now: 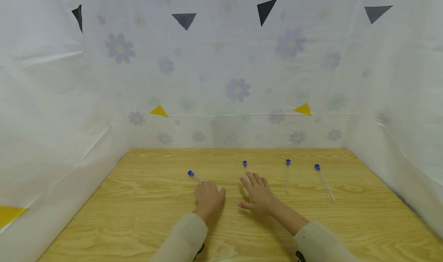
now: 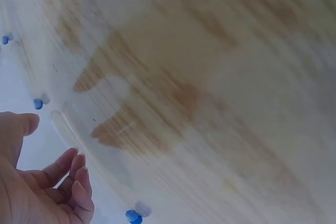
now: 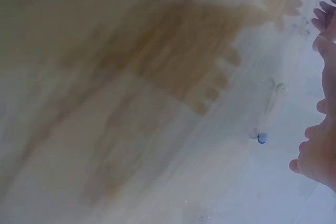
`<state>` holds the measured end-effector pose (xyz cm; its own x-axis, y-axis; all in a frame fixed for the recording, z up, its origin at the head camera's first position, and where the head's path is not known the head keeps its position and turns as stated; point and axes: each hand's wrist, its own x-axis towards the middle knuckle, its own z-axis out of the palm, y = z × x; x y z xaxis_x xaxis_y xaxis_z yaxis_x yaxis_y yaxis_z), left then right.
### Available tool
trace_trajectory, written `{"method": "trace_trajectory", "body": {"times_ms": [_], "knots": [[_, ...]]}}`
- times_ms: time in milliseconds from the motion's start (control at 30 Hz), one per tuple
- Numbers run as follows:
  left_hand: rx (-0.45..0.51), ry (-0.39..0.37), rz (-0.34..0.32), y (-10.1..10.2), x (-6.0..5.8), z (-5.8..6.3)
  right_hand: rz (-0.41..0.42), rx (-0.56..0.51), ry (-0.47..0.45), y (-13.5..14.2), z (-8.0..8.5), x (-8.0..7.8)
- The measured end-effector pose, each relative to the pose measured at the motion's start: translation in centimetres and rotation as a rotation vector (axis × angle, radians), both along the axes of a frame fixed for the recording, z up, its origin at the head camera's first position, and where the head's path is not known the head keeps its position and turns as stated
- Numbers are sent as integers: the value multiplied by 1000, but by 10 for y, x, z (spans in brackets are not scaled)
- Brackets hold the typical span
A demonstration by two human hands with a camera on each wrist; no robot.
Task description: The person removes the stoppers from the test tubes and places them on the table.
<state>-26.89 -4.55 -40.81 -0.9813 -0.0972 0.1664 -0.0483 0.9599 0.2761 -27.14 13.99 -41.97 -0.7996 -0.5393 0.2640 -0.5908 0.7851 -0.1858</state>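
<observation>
Several clear test tubes with blue caps lie on the wooden table. My left hand (image 1: 209, 196) is over the leftmost test tube (image 1: 198, 177), hiding its lower part in the head view. The left wrist view shows that tube (image 2: 65, 127) beside the fingertips, the thumb held apart and the fingers loosely bent. To the right, my right hand (image 1: 261, 198) has its fingers spread over a second test tube (image 1: 245, 169), whose middle it hides. Its blue cap (image 1: 244, 163) points away from me. In the right wrist view, the right hand (image 3: 320, 148) is partly cut off by the edge.
Right of the right hand lie a third test tube (image 1: 287, 177) and another tilted test tube (image 1: 325, 185). White sheeting (image 1: 214, 69) with flower prints and triangles encloses the wooden table (image 1: 138, 200) at the back and sides.
</observation>
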Motion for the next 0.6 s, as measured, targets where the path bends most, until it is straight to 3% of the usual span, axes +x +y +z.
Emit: {"method": "trace_trajectory", "body": {"times_ms": [200, 600], "knots": [[39, 1, 17, 5, 0, 0, -27, -1, -21, -3, 2, -1], [-19, 4, 29, 9, -3, -4, -60, 5, -48, -7, 5, -2]]}}
